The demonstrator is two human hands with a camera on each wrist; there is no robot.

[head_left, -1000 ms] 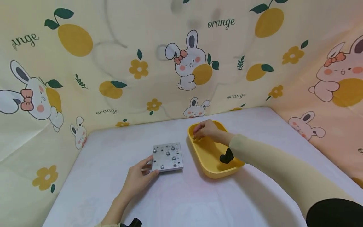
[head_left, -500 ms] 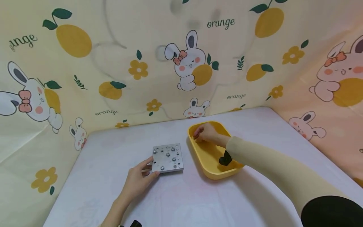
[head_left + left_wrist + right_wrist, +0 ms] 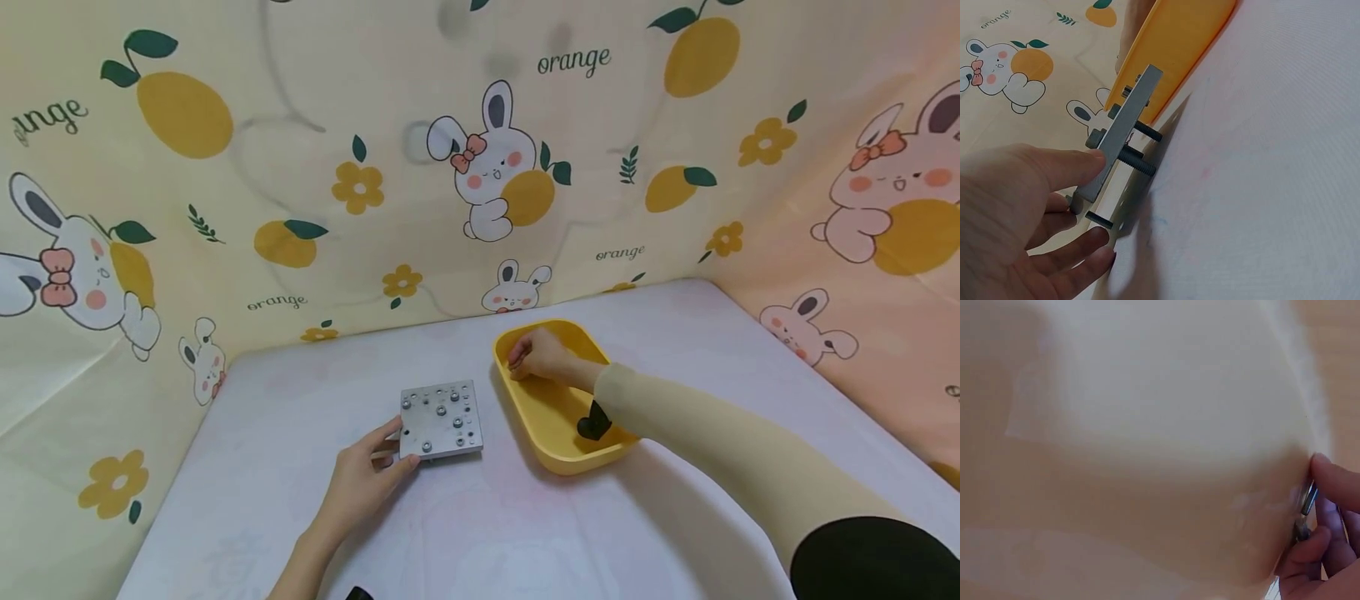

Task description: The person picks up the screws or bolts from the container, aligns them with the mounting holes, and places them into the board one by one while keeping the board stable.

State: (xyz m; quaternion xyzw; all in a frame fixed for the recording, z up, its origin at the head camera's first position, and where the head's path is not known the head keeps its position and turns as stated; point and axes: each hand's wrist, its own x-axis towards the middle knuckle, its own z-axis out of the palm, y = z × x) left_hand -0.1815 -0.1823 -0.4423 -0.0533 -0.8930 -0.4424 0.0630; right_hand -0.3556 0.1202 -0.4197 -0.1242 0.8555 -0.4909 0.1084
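Observation:
My left hand point(image 3: 363, 479) grips the left edge of a square metal plate point(image 3: 450, 442), thumb at the near corner. Several socket-head screws stand in the plate, and in the left wrist view their threaded shanks point(image 3: 1137, 161) stick out beneath it. The plate is held tilted in that view, a little off the table. My right hand point(image 3: 546, 354) reaches into the far left end of a yellow tray point(image 3: 558, 425), fingers curled. In the right wrist view, its thumb and fingers pinch a small metal screw point(image 3: 1310, 499) against the tray wall; a second metal piece point(image 3: 1301, 529) lies by the fingertips.
The tray stands right of the plate on a white-covered table point(image 3: 300, 392). Behind and at the sides hangs a patterned cloth point(image 3: 420, 275) with rabbits and oranges. The right forearm sleeve point(image 3: 697, 425) crosses over the tray's right rim.
My right hand has shifted slightly lower at the tray's far left end, fingers drawn closer together. The left hand and plate stay put; the head view has turned slightly.

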